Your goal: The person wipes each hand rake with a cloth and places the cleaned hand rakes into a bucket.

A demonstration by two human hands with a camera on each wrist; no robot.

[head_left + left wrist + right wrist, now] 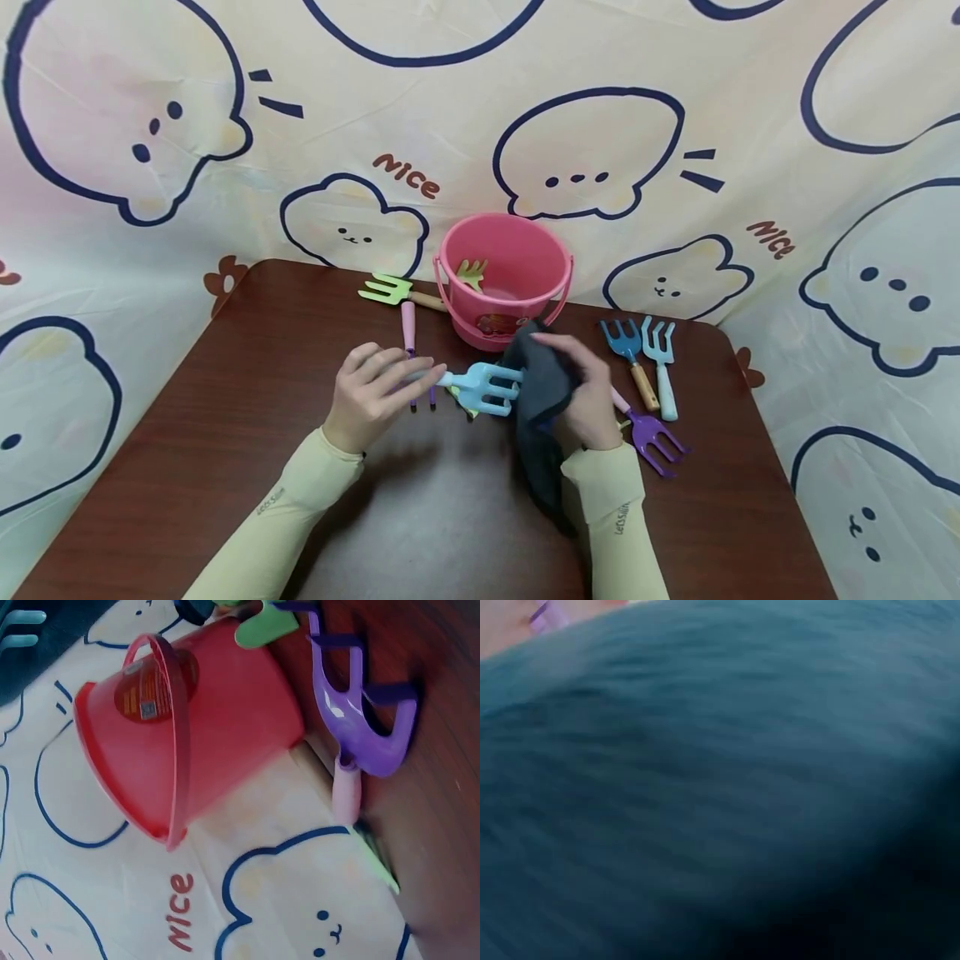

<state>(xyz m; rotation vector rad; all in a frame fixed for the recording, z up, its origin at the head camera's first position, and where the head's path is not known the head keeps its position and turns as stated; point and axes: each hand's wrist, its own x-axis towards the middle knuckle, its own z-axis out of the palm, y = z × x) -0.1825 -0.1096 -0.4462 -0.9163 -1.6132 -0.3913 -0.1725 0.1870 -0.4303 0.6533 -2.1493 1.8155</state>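
Note:
In the head view my left hand point(367, 398) pinches the handle of a light-blue garden hand fork point(480, 388), its tines pointing right. My right hand point(594, 398) grips a dark grey-blue cloth point(542, 392) that covers the tips of the tines and hangs down toward the table. The same cloth point(705, 787) fills most of the right wrist view, blurred. Just behind the hands stands a pink bucket point(491, 323) with a green fork point(472, 273) inside. Part of a green tool point(465, 407) lies beneath the light-blue fork, mostly hidden.
Left of the bucket lie a green fork point(390, 289) and a purple fork point(352, 727) with a pink handle. On the right are a blue fork point(624, 340), another light-blue fork point(664, 387) and a purple fork point(652, 435). A printed curtain point(465, 125) surrounds the brown table point(187, 433).

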